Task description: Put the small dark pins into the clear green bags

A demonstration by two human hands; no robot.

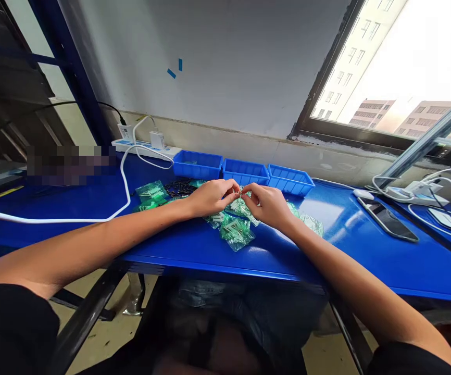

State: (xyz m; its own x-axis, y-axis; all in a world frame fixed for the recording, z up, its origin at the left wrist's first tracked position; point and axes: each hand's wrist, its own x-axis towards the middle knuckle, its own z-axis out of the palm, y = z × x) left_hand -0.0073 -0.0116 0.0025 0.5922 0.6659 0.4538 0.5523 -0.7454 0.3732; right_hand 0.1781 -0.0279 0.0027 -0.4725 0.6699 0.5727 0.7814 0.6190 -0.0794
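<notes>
My left hand [213, 198] and my right hand [266, 204] meet fingertip to fingertip above the middle of the blue table. Both are closed in a pinch; whatever small thing is between the fingers is too small to name. Below and around them lie several clear and green plastic packets. One packet [236, 233] is just below the hands, nearer the table's front edge. More packets [151, 194] lie left of my left wrist, beside a heap of small black parts [179, 188]. Another packet [312, 225] is partly seen past my right wrist.
Three blue bins [197, 165], [246, 171], [291, 179] line the wall behind the hands. A white power strip [147, 148] with a looping cable stands back left. On the right are a phone [388, 219], a second power strip [416, 194] and cables, beside a metal bar.
</notes>
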